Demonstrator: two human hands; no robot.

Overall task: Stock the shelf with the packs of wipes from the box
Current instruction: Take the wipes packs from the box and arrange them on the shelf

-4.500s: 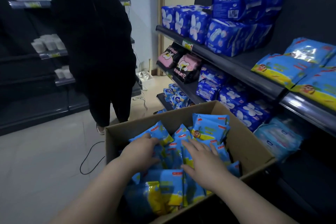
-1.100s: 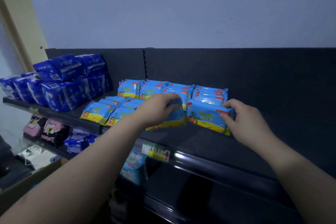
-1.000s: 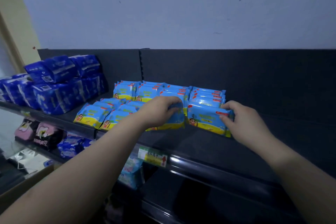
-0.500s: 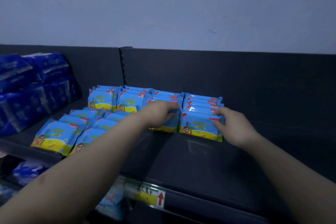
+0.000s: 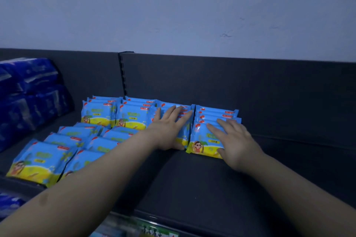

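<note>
Blue-and-yellow packs of wipes (image 5: 98,114) in four leaning rows at the back of a dark shelf (image 5: 192,183), tilted against the black back panel (image 5: 260,92), each row several packs deep, red tabs showing along the top edges. Left hand (image 5: 169,129) flat on the front pack of the third row (image 5: 184,136) — fingers straight and a little spread, tips up near the red tabs, thumb low by the pack's bottom edge, close to the shelf surface. Right hand (image 5: 234,140) flat on the front pack of the rightmost row (image 5: 201,145), fingers straight and loosely fanned across the upper face, thumb lying over the yellow lower corner; cartoon figure in sunglasses visible just left of the thumb. Both hands pressing palm-down on the wrappers. Those two front packs side by side, edges touching or very nearly so — hard to tell which. More packs (image 5: 38,161) lying flatter in two overlapping columns at the front left of the shelf, just in front of the first two leaning rows. Stacked dark blue bundles (image 5: 30,98) at the far left, blurred. Slotted upright (image 5: 123,75) in the back panel, behind the first two rows. Pale wall (image 5: 173,5) above, with a few small marks. Coloured price label (image 5: 156,234) on the shelf's front edge at the bottom of the view, print unreadable.
</note>
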